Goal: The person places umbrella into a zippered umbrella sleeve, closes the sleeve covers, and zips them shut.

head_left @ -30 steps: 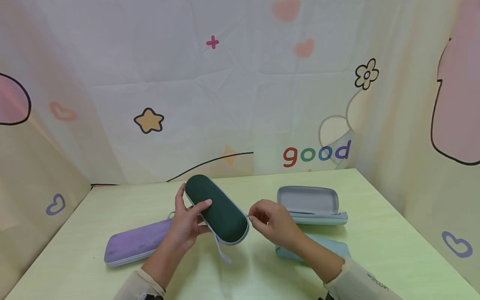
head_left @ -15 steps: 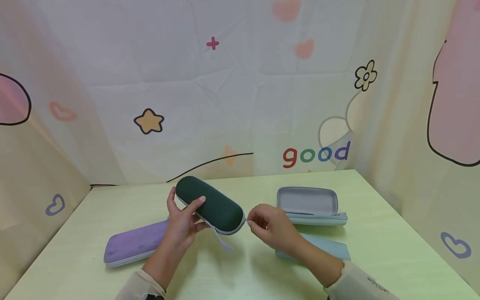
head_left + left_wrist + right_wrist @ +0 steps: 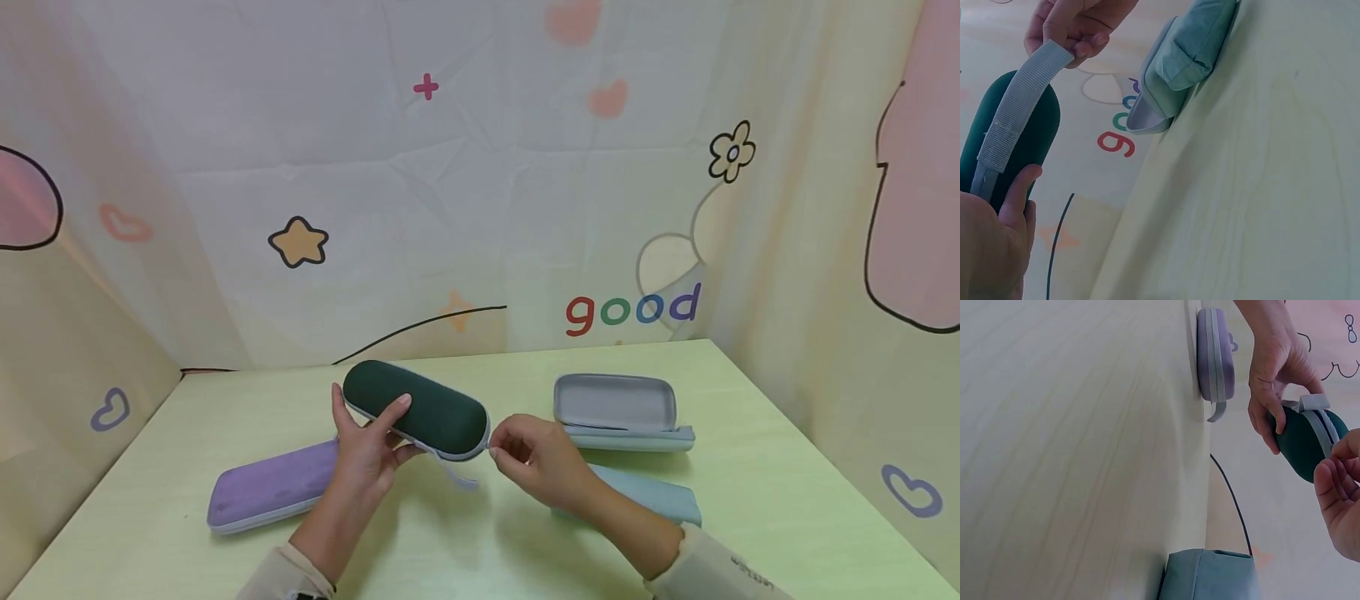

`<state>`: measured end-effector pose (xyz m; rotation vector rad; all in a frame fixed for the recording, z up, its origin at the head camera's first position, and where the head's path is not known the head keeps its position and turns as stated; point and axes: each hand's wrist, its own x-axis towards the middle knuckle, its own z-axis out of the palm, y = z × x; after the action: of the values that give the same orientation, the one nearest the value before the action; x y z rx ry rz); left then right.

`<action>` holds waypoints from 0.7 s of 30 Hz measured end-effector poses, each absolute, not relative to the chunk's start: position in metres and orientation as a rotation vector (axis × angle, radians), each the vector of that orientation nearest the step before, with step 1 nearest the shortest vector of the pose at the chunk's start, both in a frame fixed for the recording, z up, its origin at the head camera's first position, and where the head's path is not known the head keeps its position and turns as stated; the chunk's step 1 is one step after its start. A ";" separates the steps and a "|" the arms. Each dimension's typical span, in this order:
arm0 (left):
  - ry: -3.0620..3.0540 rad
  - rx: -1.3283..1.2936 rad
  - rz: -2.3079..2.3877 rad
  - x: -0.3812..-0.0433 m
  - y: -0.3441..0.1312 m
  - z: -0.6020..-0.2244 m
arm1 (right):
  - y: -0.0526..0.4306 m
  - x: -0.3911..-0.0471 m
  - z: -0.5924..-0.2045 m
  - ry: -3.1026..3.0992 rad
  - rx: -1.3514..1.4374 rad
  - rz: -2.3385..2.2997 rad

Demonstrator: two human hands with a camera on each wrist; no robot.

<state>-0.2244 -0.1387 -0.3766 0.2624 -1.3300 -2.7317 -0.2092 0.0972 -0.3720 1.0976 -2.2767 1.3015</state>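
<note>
A dark green glasses case [image 3: 416,408] with a pale zip border is held above the table by my left hand [image 3: 366,457], thumb across its top and fingers beneath. At the case's right end my right hand [image 3: 543,458] pinches at the zip with thumb and forefinger; the pull itself is hidden by the fingertips. In the right wrist view a narrow dark line runs between the zip tapes [image 3: 1321,431] on the green case. A pale ribbed wrist strap [image 3: 1025,103] lies over the case in the left wrist view and hangs below it in the head view.
Left of my left hand lies a purple zip case [image 3: 273,485], partly behind the forearm. At the right stands an opened case [image 3: 615,402] with a grey lining. A light blue pouch [image 3: 652,493] lies nearer, partly behind my right forearm. A printed curtain [image 3: 480,208] backs the table.
The green case has turned flatter and shifted left, its right end rising. My right hand has moved slightly left and down, still pinching at the case's end.
</note>
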 end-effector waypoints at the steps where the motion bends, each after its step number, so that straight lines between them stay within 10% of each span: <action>1: -1.317 0.264 -2.736 -0.224 -0.139 -0.377 | 0.097 -0.209 -0.372 -2.287 1.094 1.308; 21: -1.229 0.100 -2.881 -0.220 -0.169 -0.368 | 0.115 -0.212 -0.359 -2.219 0.782 1.353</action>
<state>-0.2204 -0.1685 -0.3677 0.1000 -1.2291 -2.8813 -0.2121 0.1150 -0.3594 0.7819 -2.2191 1.3527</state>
